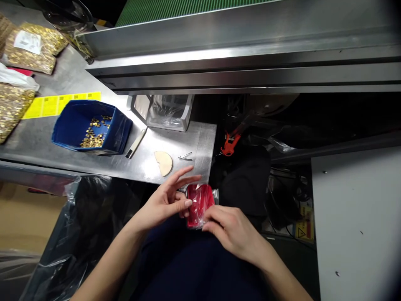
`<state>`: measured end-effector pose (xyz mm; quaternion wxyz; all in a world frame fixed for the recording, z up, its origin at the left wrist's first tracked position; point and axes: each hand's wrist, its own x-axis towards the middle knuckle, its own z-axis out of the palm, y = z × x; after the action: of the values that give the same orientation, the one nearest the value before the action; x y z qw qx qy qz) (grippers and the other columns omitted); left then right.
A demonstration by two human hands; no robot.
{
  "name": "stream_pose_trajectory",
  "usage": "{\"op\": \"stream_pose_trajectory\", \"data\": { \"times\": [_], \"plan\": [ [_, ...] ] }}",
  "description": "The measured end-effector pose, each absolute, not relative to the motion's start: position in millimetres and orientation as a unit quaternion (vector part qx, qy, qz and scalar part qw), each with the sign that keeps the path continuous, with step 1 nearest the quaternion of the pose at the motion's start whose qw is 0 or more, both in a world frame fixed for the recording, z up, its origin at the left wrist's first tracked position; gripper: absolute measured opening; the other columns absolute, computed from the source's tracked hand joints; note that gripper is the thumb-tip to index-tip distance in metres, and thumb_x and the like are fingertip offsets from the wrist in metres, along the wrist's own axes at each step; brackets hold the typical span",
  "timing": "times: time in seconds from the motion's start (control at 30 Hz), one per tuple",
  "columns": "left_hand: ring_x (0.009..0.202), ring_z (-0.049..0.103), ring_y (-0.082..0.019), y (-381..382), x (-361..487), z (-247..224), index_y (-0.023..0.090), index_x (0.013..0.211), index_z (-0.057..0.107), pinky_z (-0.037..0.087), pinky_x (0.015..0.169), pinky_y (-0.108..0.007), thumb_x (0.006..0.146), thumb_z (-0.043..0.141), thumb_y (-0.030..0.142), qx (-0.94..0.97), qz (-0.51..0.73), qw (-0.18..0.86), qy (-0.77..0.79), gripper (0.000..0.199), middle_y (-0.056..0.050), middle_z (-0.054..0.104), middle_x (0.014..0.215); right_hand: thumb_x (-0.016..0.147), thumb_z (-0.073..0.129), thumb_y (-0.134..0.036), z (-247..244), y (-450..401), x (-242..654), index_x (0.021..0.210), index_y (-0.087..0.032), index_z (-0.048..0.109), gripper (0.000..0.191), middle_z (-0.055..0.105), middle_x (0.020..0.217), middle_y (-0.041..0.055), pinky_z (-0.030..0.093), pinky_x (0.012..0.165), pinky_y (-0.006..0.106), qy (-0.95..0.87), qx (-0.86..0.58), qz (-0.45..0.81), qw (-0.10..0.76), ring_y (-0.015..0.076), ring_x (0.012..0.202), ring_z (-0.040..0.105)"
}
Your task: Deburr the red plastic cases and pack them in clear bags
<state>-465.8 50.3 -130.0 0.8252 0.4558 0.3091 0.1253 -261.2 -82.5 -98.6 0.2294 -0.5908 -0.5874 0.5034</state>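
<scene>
A flat red item in a clear plastic bag [198,202] is held up in front of my dark clothing, its exact kind unclear. My left hand [169,198] has it by the left side, with the thumb on the front and lower fingers curled behind. The index and middle fingers of that hand stretch free above it. At the bag's lower right edge, my right hand [230,230] pinches the plastic between thumb and forefinger. Just beyond, a pale half-round piece [163,163] and a nail clipper [185,156] lie on the metal table [142,169].
Left on the table stand a blue bin [122,133] with small brass-coloured parts, a light-coloured pen [136,143] and a grey-framed clear bin [169,110]. Bags of gold-coloured parts [34,48] lie farther left. A metal conveyor frame [234,50] crosses above; an orange-handled tool [231,145] hangs beneath.
</scene>
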Motion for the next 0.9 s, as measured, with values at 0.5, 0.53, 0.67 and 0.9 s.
{"op": "stream_pose_trajectory", "data": {
  "times": [0.5,0.53,0.67,0.9],
  "plan": [
    [0.133,0.054,-0.041,75,-490,-133,0.021,0.133,0.065,0.044,0.11,-0.049,0.064,0.078,0.079,0.543,0.078,0.827,0.124,0.09,-0.018,0.059,0.143,0.084,0.084,-0.036,-108,-84,-280,0.085,-0.016,0.064,0.028,0.069,0.071,-0.0004,0.043,0.052,0.018,-0.21,-0.467,0.735,0.445,0.0073,0.053,0.056],
    [0.134,0.053,-0.04,77,-493,-131,0.023,0.136,0.063,0.043,0.112,-0.048,0.06,0.087,0.071,0.549,0.054,0.825,0.12,0.093,-0.017,0.057,0.146,0.085,0.083,-0.037,-109,-83,-277,0.085,-0.016,0.063,0.029,0.069,0.072,0.0004,0.041,0.05,0.017,-0.191,-0.456,0.738,0.46,0.0062,0.051,0.054],
    [0.12,0.063,-0.03,67,-490,-138,0.026,0.14,0.06,0.05,0.1,-0.036,0.074,0.091,0.043,0.534,0.027,0.825,0.185,0.075,-0.012,0.064,0.134,0.087,0.082,-0.039,-110,-82,-268,0.085,-0.015,0.062,0.031,0.071,0.072,0.0014,0.036,0.046,0.015,-0.16,-0.417,0.754,0.482,0.0032,0.047,0.05],
    [0.081,0.068,-0.019,16,-451,-170,0.016,0.118,0.069,0.053,0.073,-0.026,0.088,0.072,0.057,0.274,0.101,0.917,0.271,0.051,-0.009,0.071,0.099,0.089,0.08,-0.033,-93,-78,-262,0.087,-0.018,0.066,0.021,0.073,0.076,0.0,0.045,0.052,0.017,-0.246,-0.488,0.706,0.451,0.007,0.055,0.058]
  ]
}}
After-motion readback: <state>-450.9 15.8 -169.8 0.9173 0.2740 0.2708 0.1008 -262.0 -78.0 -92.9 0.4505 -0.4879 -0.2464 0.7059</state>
